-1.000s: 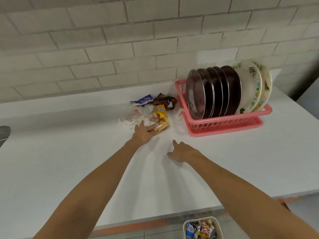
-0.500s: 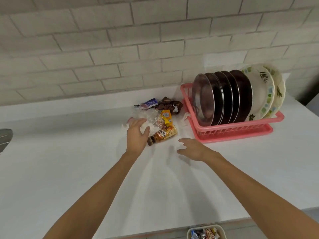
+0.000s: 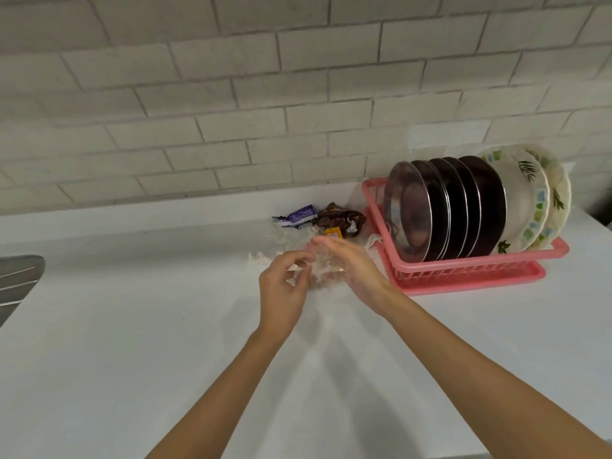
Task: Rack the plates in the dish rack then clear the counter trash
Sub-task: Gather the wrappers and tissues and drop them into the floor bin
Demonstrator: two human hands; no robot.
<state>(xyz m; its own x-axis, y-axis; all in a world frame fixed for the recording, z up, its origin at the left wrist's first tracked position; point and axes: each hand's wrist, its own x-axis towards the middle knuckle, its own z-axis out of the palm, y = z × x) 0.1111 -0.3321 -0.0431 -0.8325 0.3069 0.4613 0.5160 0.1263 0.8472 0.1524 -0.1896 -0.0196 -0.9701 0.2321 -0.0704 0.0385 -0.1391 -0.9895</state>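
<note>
Left fingers: the fingers (image 3: 293, 260) of the left hand (image 3: 281, 294) are curled, the thumb and forefinger pinching an edge of the clear plastic (image 3: 319, 271)
Right fingers: the right hand (image 3: 356, 273) lies over the far side of the same plastic, its fingers (image 3: 326, 243) lightly bent and motion-blurred; whether it grips cannot be told
Hands: two, close together just above the counter (image 3: 132, 342), both forearms bare
Trash count: one clear plastic between the hands; one orange packet (image 3: 332, 232) just behind the right fingertips; one brown wrapper (image 3: 342, 217) behind that; one purple wrapper (image 3: 295, 215) touching the brown one on its left; a few white paper scraps (image 3: 261, 258) left of the hands
Trash place: all on the counter, near the wall and just left of the dish rack (image 3: 463, 271); one more white scrap (image 3: 372, 241) lies against the rack's near corner
Rack: one, pink plastic, sitting on a pink drip tray (image 3: 480, 281)
Rack contents: seven plates on edge; five dark plates (image 3: 409, 207) with shiny rims at the left, two patterned plates (image 3: 525, 197) at the right, all leaning the same way
Around: a metal drainboard (image 3: 18, 279) at the left edge, well apart from the hands; a pale brick wall (image 3: 231, 94) behind
In the way: the right hand hides part of the trash pile
</note>
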